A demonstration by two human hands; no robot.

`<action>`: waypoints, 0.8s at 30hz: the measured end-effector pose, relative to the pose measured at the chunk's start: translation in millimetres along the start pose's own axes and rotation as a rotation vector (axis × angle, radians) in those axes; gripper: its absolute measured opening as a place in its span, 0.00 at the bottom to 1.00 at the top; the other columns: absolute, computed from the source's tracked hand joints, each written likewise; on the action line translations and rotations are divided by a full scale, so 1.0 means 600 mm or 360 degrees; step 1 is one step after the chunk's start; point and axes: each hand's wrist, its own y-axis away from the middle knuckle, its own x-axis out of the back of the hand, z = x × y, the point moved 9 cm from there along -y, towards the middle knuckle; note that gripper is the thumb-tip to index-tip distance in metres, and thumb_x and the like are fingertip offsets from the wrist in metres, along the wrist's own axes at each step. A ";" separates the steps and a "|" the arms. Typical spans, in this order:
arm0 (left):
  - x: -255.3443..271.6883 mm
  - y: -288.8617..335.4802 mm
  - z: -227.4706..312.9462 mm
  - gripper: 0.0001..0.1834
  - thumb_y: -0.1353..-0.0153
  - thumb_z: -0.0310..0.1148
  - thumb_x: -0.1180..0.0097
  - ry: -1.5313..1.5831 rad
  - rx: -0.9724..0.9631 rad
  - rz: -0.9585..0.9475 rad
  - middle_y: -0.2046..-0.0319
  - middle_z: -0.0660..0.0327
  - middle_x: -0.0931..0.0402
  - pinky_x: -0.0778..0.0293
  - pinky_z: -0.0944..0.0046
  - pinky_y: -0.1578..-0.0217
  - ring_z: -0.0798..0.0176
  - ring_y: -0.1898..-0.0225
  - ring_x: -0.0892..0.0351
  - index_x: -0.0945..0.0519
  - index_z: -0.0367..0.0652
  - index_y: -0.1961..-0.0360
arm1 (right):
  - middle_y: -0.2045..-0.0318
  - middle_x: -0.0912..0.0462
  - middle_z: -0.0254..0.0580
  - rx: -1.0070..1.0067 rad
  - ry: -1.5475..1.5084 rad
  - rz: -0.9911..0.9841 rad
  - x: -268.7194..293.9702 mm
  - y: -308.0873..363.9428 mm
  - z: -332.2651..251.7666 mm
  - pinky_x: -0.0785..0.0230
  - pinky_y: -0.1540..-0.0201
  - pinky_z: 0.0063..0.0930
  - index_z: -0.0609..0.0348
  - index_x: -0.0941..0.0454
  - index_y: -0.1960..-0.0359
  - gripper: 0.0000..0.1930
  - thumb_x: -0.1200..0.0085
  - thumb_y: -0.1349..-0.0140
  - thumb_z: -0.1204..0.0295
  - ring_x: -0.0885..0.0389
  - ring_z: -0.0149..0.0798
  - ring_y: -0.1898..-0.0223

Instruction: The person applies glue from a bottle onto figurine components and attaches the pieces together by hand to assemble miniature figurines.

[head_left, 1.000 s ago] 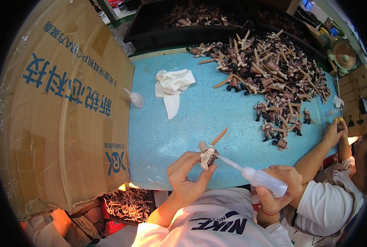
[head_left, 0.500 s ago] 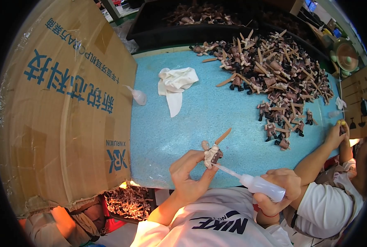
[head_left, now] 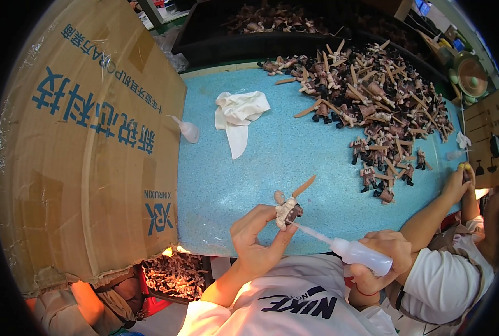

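Observation:
My left hand [head_left: 258, 238] pinches a small toy figure [head_left: 287, 213] between thumb and fingers, above the near edge of the blue table. The figure has a pale top, a brown lower part and a tan blade-like piece sticking up from it. In my right hand [head_left: 386, 255] lies a translucent squeeze bottle [head_left: 361, 256], tilted, its long thin nozzle pointing left. The nozzle's tip meets the figure's brown part or stops right at it; I cannot tell which. Clear or whitish liquid shows inside the bottle.
A large cardboard box [head_left: 92, 168] walls off the left side. On the blue tabletop [head_left: 232, 185] lie a white cloth [head_left: 241, 115], a second squeeze bottle [head_left: 189, 131] and a big heap of similar figures [head_left: 372, 106]. Black trays [head_left: 227, 50] stand behind. A co-worker's hands [head_left: 456, 183] are at right.
The bottle in my right hand has shifted slightly right and down. The figure in my left hand has turned a little and moved slightly left.

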 end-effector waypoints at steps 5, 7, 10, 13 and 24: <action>0.001 0.000 -0.001 0.09 0.55 0.21 0.39 0.0097 0.0051 0.0017 0.74 0.54 0.22 0.30 0.69 0.72 0.64 0.74 0.22 0.23 0.31 0.70 | 0.89 0.26 0.42 -0.0044 0.0049 -0.0098 -0.003 -0.001 0.004 0.37 0.87 0.21 0.68 0.25 0.77 0.14 0.36 0.62 0.71 0.28 0.35 0.91; 0.000 -0.001 0.000 0.10 0.54 0.24 0.39 0.0080 0.0051 -0.0004 0.74 0.56 0.22 0.31 0.70 0.71 0.66 0.73 0.24 0.23 0.31 0.70 | 0.89 0.25 0.42 -0.0081 0.0072 -0.0140 -0.009 0.003 0.007 0.36 0.87 0.21 0.68 0.26 0.77 0.14 0.36 0.62 0.70 0.28 0.35 0.91; 0.000 0.000 -0.001 0.11 0.52 0.27 0.38 0.0060 0.0086 -0.0025 0.75 0.59 0.23 0.32 0.72 0.70 0.69 0.73 0.25 0.24 0.30 0.70 | 0.89 0.25 0.42 -0.0183 -0.0065 0.0121 0.006 0.009 0.020 0.37 0.87 0.21 0.68 0.26 0.77 0.15 0.36 0.62 0.70 0.27 0.35 0.91; 0.000 0.002 -0.007 0.11 0.52 0.28 0.38 0.0068 0.0139 -0.0029 0.75 0.59 0.23 0.33 0.73 0.70 0.70 0.73 0.26 0.23 0.30 0.70 | 0.89 0.25 0.44 -0.0115 0.0062 0.0038 0.001 -0.001 0.012 0.38 0.88 0.22 0.69 0.26 0.77 0.14 0.36 0.61 0.71 0.27 0.35 0.91; 0.003 0.007 -0.019 0.11 0.52 0.28 0.38 0.0142 0.0230 -0.0008 0.75 0.59 0.23 0.34 0.73 0.69 0.71 0.73 0.28 0.22 0.30 0.71 | 0.88 0.25 0.44 -0.0146 0.0074 -0.0009 -0.001 -0.004 0.012 0.37 0.88 0.21 0.69 0.26 0.77 0.13 0.36 0.61 0.73 0.27 0.35 0.90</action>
